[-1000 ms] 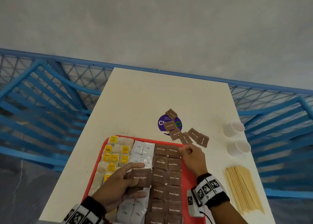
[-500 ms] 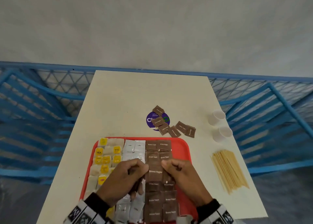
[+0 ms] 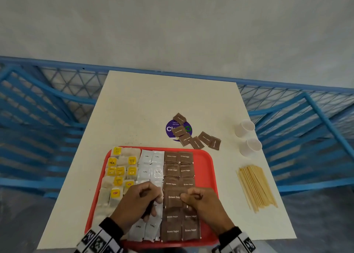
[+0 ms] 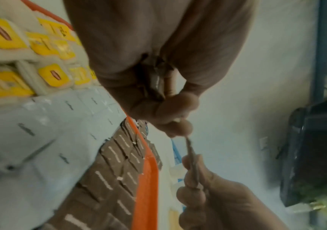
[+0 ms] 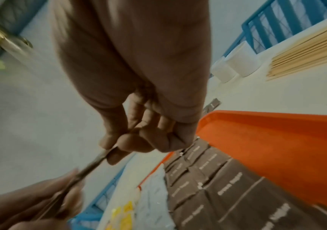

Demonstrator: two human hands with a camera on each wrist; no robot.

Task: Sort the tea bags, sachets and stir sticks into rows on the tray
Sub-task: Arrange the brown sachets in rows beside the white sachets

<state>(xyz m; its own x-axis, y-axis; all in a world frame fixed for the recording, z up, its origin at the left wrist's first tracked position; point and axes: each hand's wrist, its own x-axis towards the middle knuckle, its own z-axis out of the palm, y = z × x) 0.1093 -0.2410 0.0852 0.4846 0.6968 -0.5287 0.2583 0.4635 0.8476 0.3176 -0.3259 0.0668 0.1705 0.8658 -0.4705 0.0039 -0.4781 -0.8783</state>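
Hands: left hand and right hand both pinch one sachet.
Room: bare tray strip right of rows.
Wrist views: sachet edge-on, held above tray.

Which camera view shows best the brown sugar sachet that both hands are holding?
The head view: the held sachet faces the camera, its label readable, the left hand and right hand pinching its sides. Both wrist views show it only edge-on, as a thin blurred strip.

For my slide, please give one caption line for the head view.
Both hands, left hand and right hand, pinch one brown sugar sachet above the red plastic tray.
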